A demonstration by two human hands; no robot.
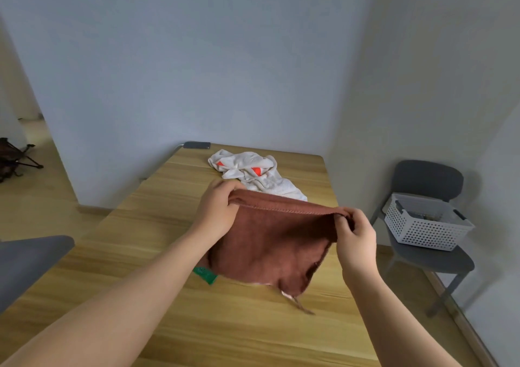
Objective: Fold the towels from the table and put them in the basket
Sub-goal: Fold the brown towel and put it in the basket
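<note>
A brown towel hangs above the middle of the wooden table, its top edge stretched between both hands. My left hand pinches the left top corner. My right hand pinches the right top corner. The towel's lower end droops onto the tabletop. A crumpled white towel with orange marks lies farther back on the table. A green cloth and a bit of pale cloth peek out from under the brown towel. The white perforated basket stands on a grey chair to the right.
The grey chair stands beside the table's right edge against the wall. A dark phone lies at the table's far left corner. Another grey chair back sits at the left edge. Walls close in behind and right.
</note>
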